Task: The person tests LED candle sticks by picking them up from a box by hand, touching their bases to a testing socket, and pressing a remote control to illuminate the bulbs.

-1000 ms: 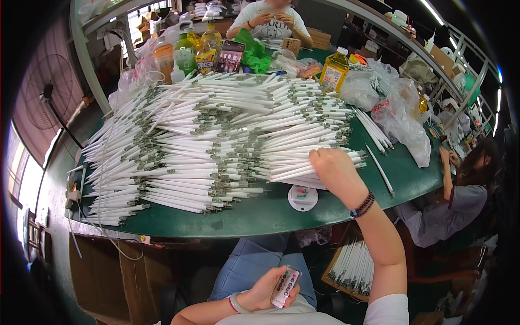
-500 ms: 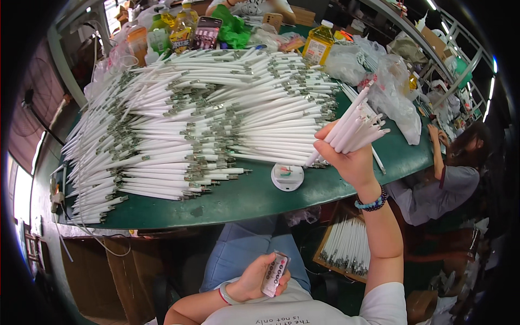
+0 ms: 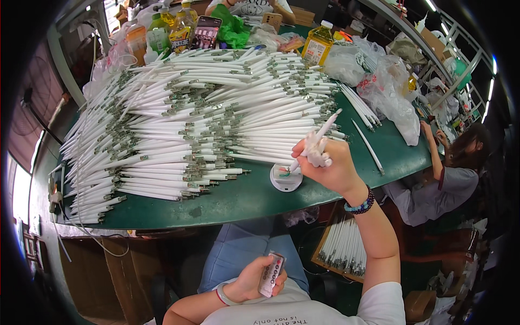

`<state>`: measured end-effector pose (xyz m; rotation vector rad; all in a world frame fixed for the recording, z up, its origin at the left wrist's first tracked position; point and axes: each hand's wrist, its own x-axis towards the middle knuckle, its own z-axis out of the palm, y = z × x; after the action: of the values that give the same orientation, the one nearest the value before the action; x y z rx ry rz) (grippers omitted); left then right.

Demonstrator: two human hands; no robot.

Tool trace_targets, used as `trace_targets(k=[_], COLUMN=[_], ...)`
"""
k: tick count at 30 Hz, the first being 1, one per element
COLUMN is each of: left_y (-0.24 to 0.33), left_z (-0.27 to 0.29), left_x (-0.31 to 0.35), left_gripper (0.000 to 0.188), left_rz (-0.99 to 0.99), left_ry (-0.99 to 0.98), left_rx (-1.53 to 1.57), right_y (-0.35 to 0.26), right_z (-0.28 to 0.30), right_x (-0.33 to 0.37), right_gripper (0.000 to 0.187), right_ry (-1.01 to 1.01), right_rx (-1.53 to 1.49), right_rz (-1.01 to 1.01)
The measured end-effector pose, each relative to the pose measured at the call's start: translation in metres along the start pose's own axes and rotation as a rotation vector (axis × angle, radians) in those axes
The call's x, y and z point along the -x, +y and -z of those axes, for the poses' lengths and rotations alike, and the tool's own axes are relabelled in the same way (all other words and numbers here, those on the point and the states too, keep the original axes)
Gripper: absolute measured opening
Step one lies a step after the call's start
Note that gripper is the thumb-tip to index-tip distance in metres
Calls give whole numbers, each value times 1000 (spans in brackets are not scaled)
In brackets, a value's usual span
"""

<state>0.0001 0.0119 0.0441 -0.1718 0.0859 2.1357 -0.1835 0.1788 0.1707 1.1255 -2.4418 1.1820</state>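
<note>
Gripping a small bundle of white tubes (image 3: 326, 129) in the right hand (image 3: 331, 165), closed snugly around the shafts. Bunched unevenly rather than flush, with one tube slanting up and away past the others and with several blunt ends turned toward the viewer. Apparently clasped around the shafts to keep many thin pieces together while leaving ends uncovered.

Just below and left of this grip, on the green table (image 3: 233, 212), see a round white base (image 3: 287, 186) with a small green and red part (image 3: 284, 172) on top. Cannot tell whether touched by the lower tip of the slanting tube or only overlapped in view. Set near the front edge, probably for easy reach.

Farther left of the grip, note a broad pile of tubes (image 3: 157, 130), laid in overlapping rows with metallic ends mostly pointing right, likely to keep all facing one way. To the right of the grip, notice a loose tube (image 3: 368, 147), lying apart from a smaller bunch (image 3: 359, 106) beside a clear plastic bag (image 3: 392, 97).

Below the grip and to the left, over the lap (image 3: 246, 252), holding a small remote control (image 3: 271, 277) firmly in the left hand (image 3: 252, 279), tilted with buttons upward, perhaps to keep that face visible. Below the grip, beside the right forearm, see a box (image 3: 320, 244) packed with more tubes, ranked side by side, presumably for order.
</note>
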Motion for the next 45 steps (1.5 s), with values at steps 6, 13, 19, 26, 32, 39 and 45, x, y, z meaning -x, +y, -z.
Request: trace_targets(k=[6, 13, 19, 26, 32, 39, 45], left_y=[-4, -6, -4, -6, -5, -3, -3], left_z=[0, -5, -13, -2, 3, -1, 3], left_x=[1, 6, 4, 2, -1, 2, -1], left_gripper=[16, 13, 24, 32, 40, 43, 44], left_rz=[-2, -18, -40, -50, -33, -40, -7], left_ry=[70, 86, 63, -63, -29, -29, -24], left_rx=[-60, -84, -81, -16, -11, -7, 7], right_y=[-11, -17, -17, -25, -23, 32, 12], right_z=[-1, 0, 0, 2, 10, 4, 25], right_x=[-8, -8, -6, -10, -33, -44, -31], right_gripper=[29, 31, 26, 33, 25, 8, 21], right_ry=[-37, -62, -33, -87, 10, -143, 66], right_rx=[94, 96, 123, 123, 715, 1102, 675], right_rz=[68, 1, -5, -53, 225, 286, 203])
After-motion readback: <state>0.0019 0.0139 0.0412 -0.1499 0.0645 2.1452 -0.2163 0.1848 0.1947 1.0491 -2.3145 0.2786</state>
